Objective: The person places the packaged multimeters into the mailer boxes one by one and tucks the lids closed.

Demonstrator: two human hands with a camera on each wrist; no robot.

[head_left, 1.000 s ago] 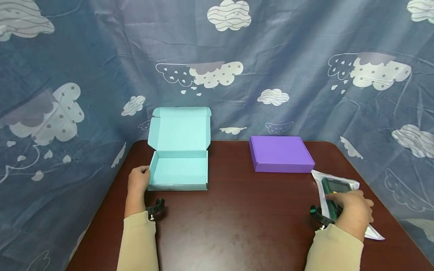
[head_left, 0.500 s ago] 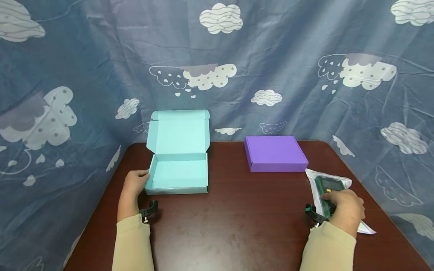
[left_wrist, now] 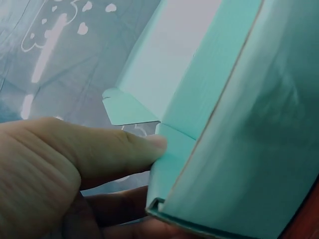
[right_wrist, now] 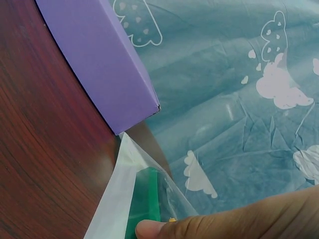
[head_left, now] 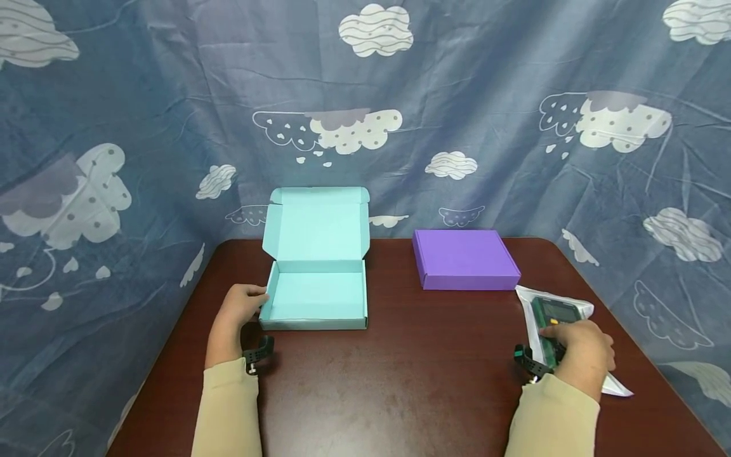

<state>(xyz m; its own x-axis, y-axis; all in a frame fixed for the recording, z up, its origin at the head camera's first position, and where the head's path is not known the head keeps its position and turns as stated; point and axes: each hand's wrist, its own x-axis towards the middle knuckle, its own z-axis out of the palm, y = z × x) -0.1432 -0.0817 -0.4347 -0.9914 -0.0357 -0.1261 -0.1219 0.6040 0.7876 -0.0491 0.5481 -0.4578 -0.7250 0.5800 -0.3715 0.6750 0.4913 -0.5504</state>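
Note:
An open teal cardboard box (head_left: 314, 324) stands at the left of the table with its lid raised at the back. My left hand (head_left: 235, 310) pinches its left side wall; in the left wrist view the thumb (left_wrist: 119, 152) presses on the wall and the fingers lie outside and below. At the right, a green handheld device (head_left: 558, 310) with a dark screen and a yellow spot, like a multimeter, lies in a white bag (head_left: 531, 303) with a clear front. My right hand (head_left: 586, 348) grips it, thumb (right_wrist: 154, 229) on the green body; its other fingers are partly hidden.
A closed purple box (head_left: 468, 257) sits at the back right, its front right corner close to the bag's tip. The dark wooden table (head_left: 394, 381) is bordered at the back and sides by a blue cloud-print curtain (head_left: 485, 82).
The teal box has slid a little to the right along with my left hand. My right hand stays on the bagged device. The head view has shifted slightly.

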